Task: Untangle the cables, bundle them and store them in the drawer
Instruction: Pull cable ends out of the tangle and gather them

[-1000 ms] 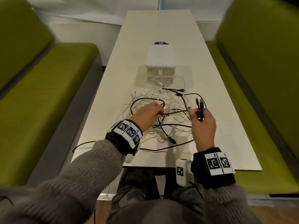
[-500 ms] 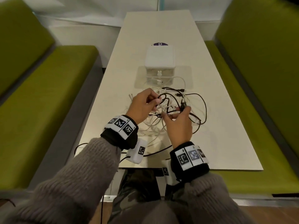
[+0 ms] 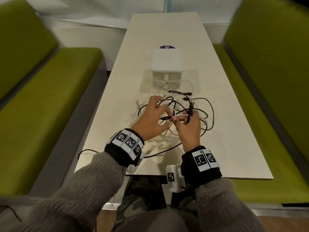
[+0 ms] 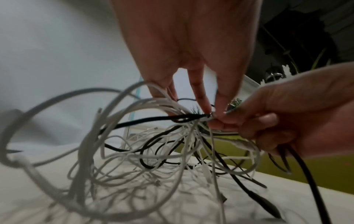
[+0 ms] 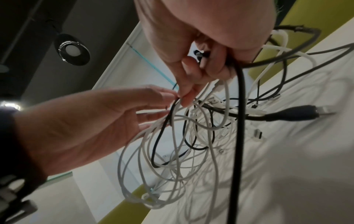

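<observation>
A tangle of white cables [image 3: 155, 131] and black cables [image 3: 210, 114] lies mid-table, in front of a small white drawer box [image 3: 166, 64]. My left hand [image 3: 167, 114] hovers over the tangle and pinches a thin black cable [image 4: 153, 120] at its fingertips [image 4: 220, 106]. My right hand [image 3: 180, 118] meets it from the right, thumb and forefinger pinching at the same knot. Its other fingers grip a thicker black cable [image 5: 239, 106], whose plug ends [image 3: 191, 108] stick up above the fist. White loops [image 5: 172, 151] hang below both hands.
The pale table [image 3: 234, 139] is narrow, with green benches on the left [image 3: 50, 97] and right [image 3: 267, 97]. A purple round sticker [image 3: 167, 47] shows behind the box. One black cable [image 3: 87, 150] trails off the near left edge.
Both hands moved forward from the near side of the tangle and came together at one knot. The right hand still holds the black cable ends.
</observation>
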A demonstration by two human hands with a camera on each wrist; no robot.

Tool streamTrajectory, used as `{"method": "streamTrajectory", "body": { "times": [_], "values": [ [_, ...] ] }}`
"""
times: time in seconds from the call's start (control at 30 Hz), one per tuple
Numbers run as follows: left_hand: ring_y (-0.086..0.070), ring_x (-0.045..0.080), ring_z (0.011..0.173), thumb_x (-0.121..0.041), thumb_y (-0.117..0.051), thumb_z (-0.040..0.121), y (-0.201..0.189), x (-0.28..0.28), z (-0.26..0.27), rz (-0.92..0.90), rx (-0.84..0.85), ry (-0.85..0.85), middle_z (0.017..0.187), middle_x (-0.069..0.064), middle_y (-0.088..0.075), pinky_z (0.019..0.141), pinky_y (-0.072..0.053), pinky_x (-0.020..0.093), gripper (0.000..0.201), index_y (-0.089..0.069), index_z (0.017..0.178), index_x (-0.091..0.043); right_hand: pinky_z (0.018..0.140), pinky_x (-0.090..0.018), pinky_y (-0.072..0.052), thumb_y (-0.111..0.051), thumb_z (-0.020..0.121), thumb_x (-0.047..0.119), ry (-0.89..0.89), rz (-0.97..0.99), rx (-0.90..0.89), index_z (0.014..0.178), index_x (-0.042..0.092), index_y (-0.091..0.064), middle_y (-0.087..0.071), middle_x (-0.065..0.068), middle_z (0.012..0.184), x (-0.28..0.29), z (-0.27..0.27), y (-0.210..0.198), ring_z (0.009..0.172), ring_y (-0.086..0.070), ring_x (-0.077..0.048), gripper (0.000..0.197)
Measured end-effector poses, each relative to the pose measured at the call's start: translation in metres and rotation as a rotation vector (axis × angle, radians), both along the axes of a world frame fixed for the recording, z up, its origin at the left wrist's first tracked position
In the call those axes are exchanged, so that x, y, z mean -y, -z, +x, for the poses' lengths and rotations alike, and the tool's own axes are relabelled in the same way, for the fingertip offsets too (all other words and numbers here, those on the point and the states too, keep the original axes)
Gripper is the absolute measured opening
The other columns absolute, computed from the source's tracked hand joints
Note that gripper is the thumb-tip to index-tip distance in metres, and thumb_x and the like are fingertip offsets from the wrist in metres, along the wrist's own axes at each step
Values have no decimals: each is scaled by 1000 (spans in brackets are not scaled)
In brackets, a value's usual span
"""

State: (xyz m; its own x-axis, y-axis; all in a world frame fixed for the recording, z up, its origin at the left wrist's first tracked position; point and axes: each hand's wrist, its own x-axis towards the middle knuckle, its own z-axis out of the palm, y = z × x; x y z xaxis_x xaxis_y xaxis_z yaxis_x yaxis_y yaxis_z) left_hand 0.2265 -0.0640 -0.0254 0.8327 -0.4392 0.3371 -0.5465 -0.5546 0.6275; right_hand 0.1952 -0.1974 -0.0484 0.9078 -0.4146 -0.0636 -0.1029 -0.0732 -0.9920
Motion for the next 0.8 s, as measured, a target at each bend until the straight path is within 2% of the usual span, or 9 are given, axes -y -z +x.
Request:
{"method": "streamTrajectory", "body": {
  "times": [0.1,0.17,0.27,0.4,0.5,0.57,0.63,0.7,0.8],
  "values": [
    [-48,13,94,-14,-76,75,6,-2,2,41,45,-32,126,11,-40,84,-31,4,19,-63,89,-10,76,-24,-47,-71,84,15,-47,-15,17,97,23,-43,-68,5,83,-3,-1,-2,82,-63,-14,32],
    [-49,14,90,-12,-77,74,5,-1,4,42,57,-53,121,12,-45,81,-34,8,16,-65,82,-6,82,-30,-48,-71,83,15,-44,-4,6,102,19,-43,-67,4,85,-5,1,0,90,-65,-16,34],
    [-51,16,93,-5,-77,71,4,-3,6,21,25,-34,114,12,-50,85,-35,11,12,-66,74,-2,81,-40,-50,-72,81,16,4,57,-28,101,20,-45,-66,6,80,-7,5,4,86,-65,-19,34],
    [-47,14,100,-5,-72,76,8,-9,5,61,37,-63,107,11,-49,90,-30,8,8,-65,78,-2,71,-19,-43,-71,82,15,61,23,-17,97,15,-48,-60,9,81,-2,2,8,82,-60,-12,27],
    [-43,14,94,-4,-65,81,9,-7,-3,50,113,-61,100,5,-39,90,-28,2,6,-62,85,1,68,-15,-39,-71,83,17,89,-35,11,97,14,-48,-59,12,81,-2,1,7,82,-58,-10,27],
    [-43,13,89,-2,-59,86,4,-3,-6,-4,57,-71,99,4,-39,84,-34,4,5,-60,89,2,71,-19,-44,-71,83,22,85,-73,1,97,15,-47,-59,12,82,-5,1,7,82,-59,-12,29],
    [-48,16,82,-2,-53,90,-2,0,-8,-36,-64,-106,88,-1,-48,80,-44,20,5,-55,91,-6,74,-33,-51,-72,82,30,61,-64,-52,96,17,-46,-59,11,84,-7,2,7,82,-60,-16,33],
    [-56,18,78,-4,-47,93,-6,0,-10,-65,-175,-120,76,-7,-53,76,-48,32,11,-48,90,-14,69,-34,-51,-68,84,35,35,53,-130,97,15,-47,-59,6,85,-6,5,8,76,-57,-16,32],
    [-60,10,75,-1,-46,93,-9,0,-14,-180,-227,-98,75,-5,-57,77,-49,24,20,-50,98,-20,57,-26,-41,-65,86,35,40,265,-156,99,9,-52,-64,-2,87,-4,9,9,64,-50,-12,32]
  ]
}}
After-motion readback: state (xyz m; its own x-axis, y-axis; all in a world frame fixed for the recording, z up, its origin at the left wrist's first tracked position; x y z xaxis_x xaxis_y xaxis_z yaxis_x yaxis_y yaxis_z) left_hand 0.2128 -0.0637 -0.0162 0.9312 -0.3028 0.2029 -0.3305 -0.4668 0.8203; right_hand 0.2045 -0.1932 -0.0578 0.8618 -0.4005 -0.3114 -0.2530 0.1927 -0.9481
